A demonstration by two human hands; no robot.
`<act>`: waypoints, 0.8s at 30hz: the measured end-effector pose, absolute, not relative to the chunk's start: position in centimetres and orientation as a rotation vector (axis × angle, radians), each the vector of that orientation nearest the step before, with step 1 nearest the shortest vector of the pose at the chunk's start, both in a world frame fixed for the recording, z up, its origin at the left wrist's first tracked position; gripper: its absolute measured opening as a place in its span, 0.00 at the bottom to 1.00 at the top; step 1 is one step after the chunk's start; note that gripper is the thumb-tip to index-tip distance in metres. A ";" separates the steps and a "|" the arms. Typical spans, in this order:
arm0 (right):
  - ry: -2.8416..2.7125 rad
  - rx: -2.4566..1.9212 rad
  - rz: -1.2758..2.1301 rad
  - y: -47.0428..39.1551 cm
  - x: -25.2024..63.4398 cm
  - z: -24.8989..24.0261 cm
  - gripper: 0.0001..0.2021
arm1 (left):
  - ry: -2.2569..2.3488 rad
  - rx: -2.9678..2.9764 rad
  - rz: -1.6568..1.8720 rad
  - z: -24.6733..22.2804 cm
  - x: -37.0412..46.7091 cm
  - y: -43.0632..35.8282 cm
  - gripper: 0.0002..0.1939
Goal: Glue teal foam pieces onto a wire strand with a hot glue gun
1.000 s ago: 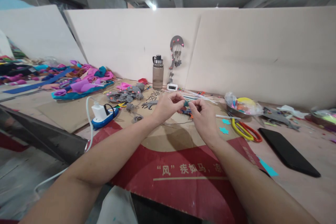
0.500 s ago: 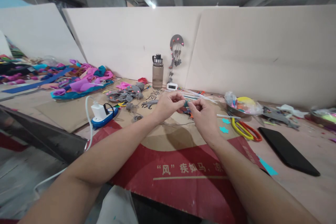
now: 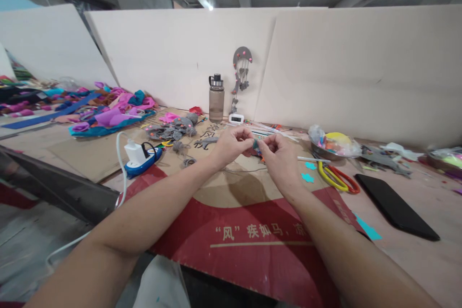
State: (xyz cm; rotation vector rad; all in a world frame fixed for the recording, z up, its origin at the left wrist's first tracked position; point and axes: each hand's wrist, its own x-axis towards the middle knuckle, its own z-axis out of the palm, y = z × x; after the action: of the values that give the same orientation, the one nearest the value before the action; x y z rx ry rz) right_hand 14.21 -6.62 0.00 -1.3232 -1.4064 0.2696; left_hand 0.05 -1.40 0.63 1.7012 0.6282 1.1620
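Note:
Above the cardboard sheet (image 3: 231,195), my left hand (image 3: 233,148) and my right hand (image 3: 283,161) meet, fingertips pinched on a small teal piece that looks like felt (image 3: 255,144). Fingers cover most of it, so its outline is hidden. A thin grey yarn (image 3: 245,171) runs across the cardboard below them. To the right of my right hand lie two turquoise cut-outs, one flower-like (image 3: 307,178) and another behind it (image 3: 310,166). Scissors with yellow and red handles (image 3: 334,177) rest beside these.
A black phone (image 3: 397,207) lies at right, behind it a metal bowl of bagged bits (image 3: 334,154). A bottle (image 3: 216,101), a small digital clock (image 3: 236,119) and a grey moon-shaped hanging ornament (image 3: 242,60) are at the back. A blue power strip (image 3: 144,163) and grey felt pieces (image 3: 173,130) are left.
Both hands keep their pinch on the teal piece in nearly the same place, with only slight finger movement. The whole view has shifted very slightly.

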 end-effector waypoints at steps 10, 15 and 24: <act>-1.415 -1.268 0.420 -6.3 14.4 -0.1 0.12 | 0.571 1.611 1.104 0.5 0.0 -1.3 0.05; -1.390 -1.322 0.378 -6.4 14.6 0.3 0.10 | 0.485 1.585 1.015 0.7 -0.1 -1.2 0.07; -1.460 -1.304 0.343 -6.2 14.6 -0.2 0.10 | 0.636 1.904 1.153 -0.3 -0.1 -0.6 0.05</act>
State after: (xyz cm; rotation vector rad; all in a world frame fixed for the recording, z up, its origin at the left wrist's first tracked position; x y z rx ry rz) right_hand 14.59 -6.24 -0.24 -1.3036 -1.4600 0.3427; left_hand -0.09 -0.58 -0.27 1.9038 0.6363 1.1532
